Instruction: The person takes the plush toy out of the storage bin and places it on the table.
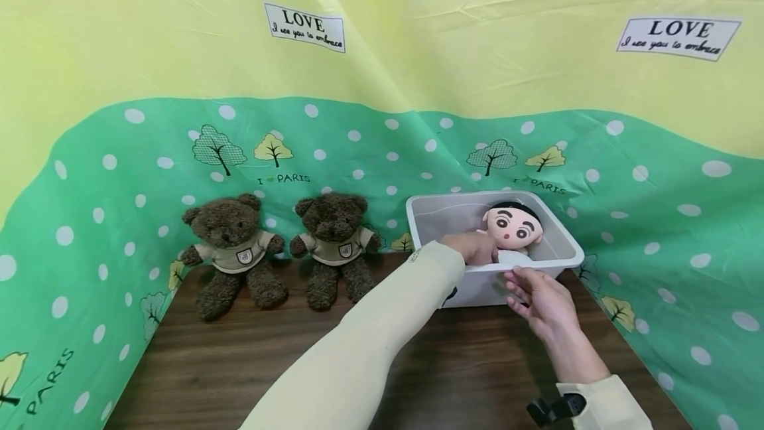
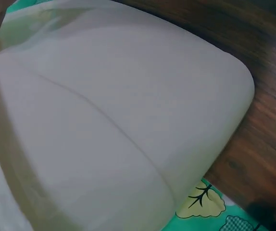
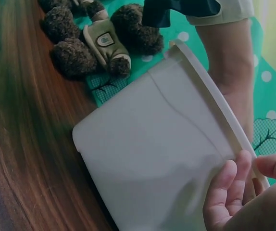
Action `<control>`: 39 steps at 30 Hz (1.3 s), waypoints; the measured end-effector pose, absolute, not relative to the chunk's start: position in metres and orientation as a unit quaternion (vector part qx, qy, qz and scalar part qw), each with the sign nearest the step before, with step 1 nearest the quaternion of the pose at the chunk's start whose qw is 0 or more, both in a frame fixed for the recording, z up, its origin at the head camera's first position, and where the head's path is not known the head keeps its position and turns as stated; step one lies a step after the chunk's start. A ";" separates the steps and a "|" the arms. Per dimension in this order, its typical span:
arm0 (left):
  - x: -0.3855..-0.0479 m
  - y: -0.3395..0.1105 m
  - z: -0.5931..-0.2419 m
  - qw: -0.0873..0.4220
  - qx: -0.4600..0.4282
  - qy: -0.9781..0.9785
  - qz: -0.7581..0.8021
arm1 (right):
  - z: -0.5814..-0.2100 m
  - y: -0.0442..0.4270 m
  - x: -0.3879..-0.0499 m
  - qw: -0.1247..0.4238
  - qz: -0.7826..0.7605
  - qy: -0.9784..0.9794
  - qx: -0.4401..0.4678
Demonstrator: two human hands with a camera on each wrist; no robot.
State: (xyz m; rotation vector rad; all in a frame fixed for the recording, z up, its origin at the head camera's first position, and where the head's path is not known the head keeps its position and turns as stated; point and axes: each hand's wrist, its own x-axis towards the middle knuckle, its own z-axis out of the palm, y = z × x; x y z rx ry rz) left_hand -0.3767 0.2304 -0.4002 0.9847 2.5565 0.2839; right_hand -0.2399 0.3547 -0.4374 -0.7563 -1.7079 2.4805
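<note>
A doll (image 1: 514, 225) with black hair, thick eyebrows and a white top leans back inside a light grey plastic bin (image 1: 486, 287). Over the bin's near rim reaches my left hand (image 1: 471, 248), lying against the doll's body; its fingertips are partly hidden, so I cannot tell whether they grip it. My right hand (image 1: 546, 300) pinches the near rim, thumb on top and fingers on the outer side. In the right wrist view the right hand's fingers (image 3: 219, 190) show at the bin's wall. The left wrist view mostly shows the pale bin wall (image 2: 104, 120).
Two dark brown teddy bears, one at the far left (image 1: 239, 254) and one nearer the bin (image 1: 334, 247), sit in beige shirts on the dark wooden table (image 1: 251, 363). A green and yellow patterned cloth (image 1: 370, 138) hangs behind and at the sides.
</note>
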 end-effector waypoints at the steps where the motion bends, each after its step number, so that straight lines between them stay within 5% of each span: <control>1: -0.377 0.231 -0.402 0.172 0.362 0.911 0.094 | -0.437 0.355 -0.240 0.019 0.799 -0.550 -0.242; 10: -0.378 0.246 -0.400 -0.001 0.433 0.894 -0.116 | -0.436 0.354 -0.239 0.014 0.800 -0.552 -0.234; 26: -0.377 0.244 -0.398 -0.055 0.440 0.887 -0.130 | -0.442 0.356 -0.239 0.023 0.796 -0.551 -0.250; 31: -0.380 0.238 -0.393 -0.043 0.435 0.896 -0.079 | -0.443 0.357 -0.241 0.031 0.794 -0.551 -0.255; 39: -0.381 0.219 -0.398 0.090 0.399 0.912 0.024 | -0.444 0.354 -0.243 0.037 0.788 -0.557 -0.258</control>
